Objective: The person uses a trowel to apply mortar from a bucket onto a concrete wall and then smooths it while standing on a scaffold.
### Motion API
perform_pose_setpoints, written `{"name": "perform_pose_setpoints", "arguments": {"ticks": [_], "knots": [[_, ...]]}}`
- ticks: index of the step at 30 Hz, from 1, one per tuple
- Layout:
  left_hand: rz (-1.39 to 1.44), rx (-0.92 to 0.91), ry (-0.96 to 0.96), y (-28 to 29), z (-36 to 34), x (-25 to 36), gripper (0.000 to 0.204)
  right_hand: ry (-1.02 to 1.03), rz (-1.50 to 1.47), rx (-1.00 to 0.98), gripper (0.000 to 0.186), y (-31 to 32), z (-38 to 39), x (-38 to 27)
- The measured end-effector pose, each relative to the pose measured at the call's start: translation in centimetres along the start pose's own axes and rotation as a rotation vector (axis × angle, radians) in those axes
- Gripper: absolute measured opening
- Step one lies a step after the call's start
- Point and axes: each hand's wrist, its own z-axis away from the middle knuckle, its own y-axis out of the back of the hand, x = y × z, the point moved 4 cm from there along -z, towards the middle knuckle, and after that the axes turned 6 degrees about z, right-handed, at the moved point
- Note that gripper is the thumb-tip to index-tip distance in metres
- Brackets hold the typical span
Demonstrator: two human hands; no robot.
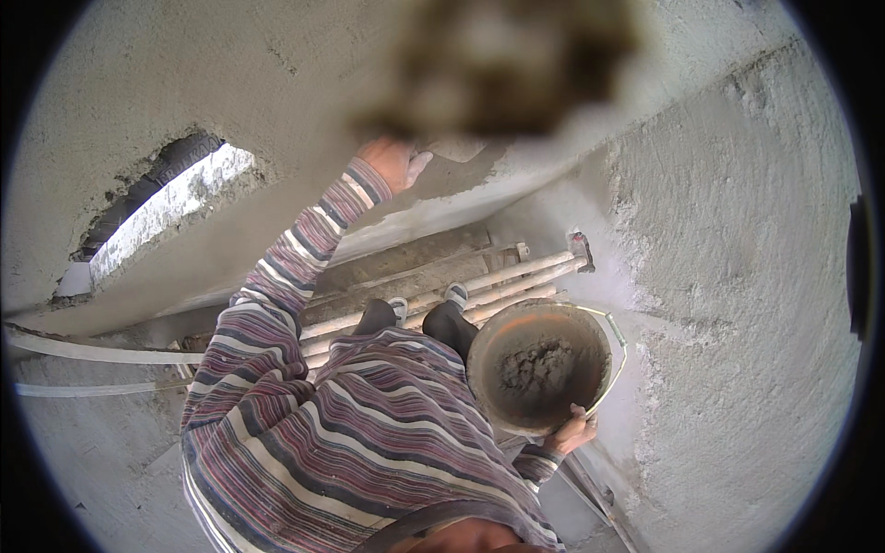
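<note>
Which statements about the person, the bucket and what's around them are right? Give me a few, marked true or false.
1. The right hand holds the bucket near its rim. True.
2. The bucket is full of clear water. False: it holds a grey, lumpy mix.
3. The left hand is raised near the wall. True.
4. The sleeves are plain white. False: they are striped.
5. The opening is right of the bucket. False: it is left.

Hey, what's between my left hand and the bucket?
In the head view, from your left hand down to the bucket come grey plaster, then brown boards and pale poles.
</note>
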Motion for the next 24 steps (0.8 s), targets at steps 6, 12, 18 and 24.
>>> {"name": "perform_pose_setpoints", "arguments": {"ticks": [6,12,18,24], "knots": [[-0.011,-0.211,-0.130,4.9,6.2,9.4,0.028,-0.086,-0.037,0.060,0.018,1.7,0.9,0.3],[0.644,-0.671,-0.493,0.3,8.3,17.7,0.034,-0.127,-0.092,0.102,0.017,1.9,1.8,1.8],[1.225,-0.855,0.287,-6.2,-0.5,9.9,0.027,-0.144,-0.060,0.097,0.019,3.4,3.1,0.9],[0.525,-0.546,-0.294,4.0,-1.1,10.0,0.037,-0.080,0.056,0.107,0.027,4.1,2.7,-1.1]]}}
